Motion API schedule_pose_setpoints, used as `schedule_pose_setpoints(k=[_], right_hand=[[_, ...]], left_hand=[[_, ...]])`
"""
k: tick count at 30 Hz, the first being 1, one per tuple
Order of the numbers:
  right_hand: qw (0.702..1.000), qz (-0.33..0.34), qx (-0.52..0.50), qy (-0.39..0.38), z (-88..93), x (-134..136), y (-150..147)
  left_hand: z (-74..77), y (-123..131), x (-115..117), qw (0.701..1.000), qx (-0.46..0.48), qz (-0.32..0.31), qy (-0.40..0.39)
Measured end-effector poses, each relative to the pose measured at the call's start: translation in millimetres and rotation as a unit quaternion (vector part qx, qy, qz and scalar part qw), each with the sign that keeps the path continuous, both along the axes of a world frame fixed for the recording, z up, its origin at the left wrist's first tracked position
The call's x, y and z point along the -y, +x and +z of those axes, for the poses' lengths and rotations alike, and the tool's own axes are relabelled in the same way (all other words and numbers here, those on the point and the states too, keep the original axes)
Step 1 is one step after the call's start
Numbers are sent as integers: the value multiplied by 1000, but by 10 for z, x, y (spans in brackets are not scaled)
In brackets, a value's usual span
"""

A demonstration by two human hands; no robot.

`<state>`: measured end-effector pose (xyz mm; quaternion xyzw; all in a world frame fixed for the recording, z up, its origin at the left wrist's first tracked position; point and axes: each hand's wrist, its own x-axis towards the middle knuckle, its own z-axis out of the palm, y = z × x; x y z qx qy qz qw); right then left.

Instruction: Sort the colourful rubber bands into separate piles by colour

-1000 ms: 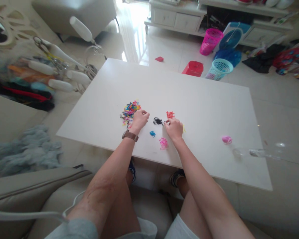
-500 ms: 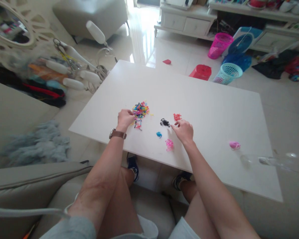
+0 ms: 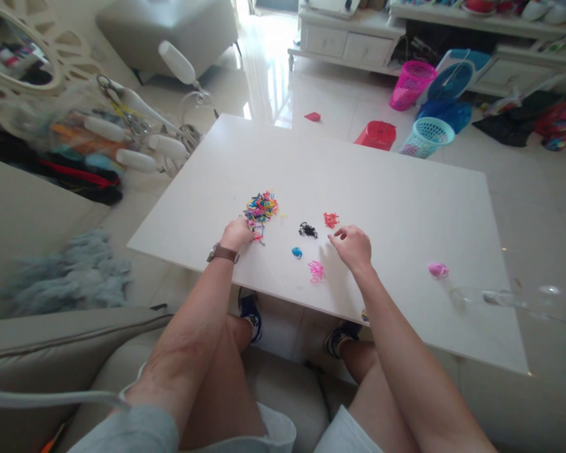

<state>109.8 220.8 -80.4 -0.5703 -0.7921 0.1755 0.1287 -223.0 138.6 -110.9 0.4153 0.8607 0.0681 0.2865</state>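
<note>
A mixed pile of small colourful rubber bands [image 3: 263,205] lies on the white table [image 3: 396,207]. At its near edge my left hand [image 3: 236,234], with a watch on the wrist, has its fingers closed on some rubber bands; its fingertips are partly hidden. My right hand [image 3: 353,246] is just right of the sorted heaps, fingers bent and a little apart, with nothing visible in them. Between the hands are heaps of black rubber bands [image 3: 308,230], red rubber bands [image 3: 331,220], blue rubber bands [image 3: 297,252] and pink rubber bands [image 3: 316,271].
A purple-pink bundle [image 3: 438,270] and a clear, bottle-like object [image 3: 497,298] lie on the table's right side. By my right forearm a small multicoloured item [image 3: 365,315] sits at the near edge. Beyond the table stand a red stool [image 3: 377,134] and a light blue basket [image 3: 429,135].
My right hand has drawn back from the black heap, slightly to the right. My left hand has lowered toward the near edge of the mixed pile. The view has shifted slightly.
</note>
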Motion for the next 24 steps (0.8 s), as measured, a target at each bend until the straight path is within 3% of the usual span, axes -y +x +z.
schedule_pose_setpoints(k=[4,9,11,17,24], right_hand=[[1000,-2,-11,-4,8,-2,7],[1000,-2,-19,-7,8,-11,5],[1000,-1,-23,-8,8,-12,0],[999,3,-36,-16,32,-3,-23],[999,4,-37,-22,73,18,-41]], left_hand=[[76,10,-29,997,-31,-25,-71],[190,14,-7,999,2,-45,6],[207,32,4,995,31,-80,51],[139,94,3,972,54,-210,88],[51,104,11,970,8,-236,52]])
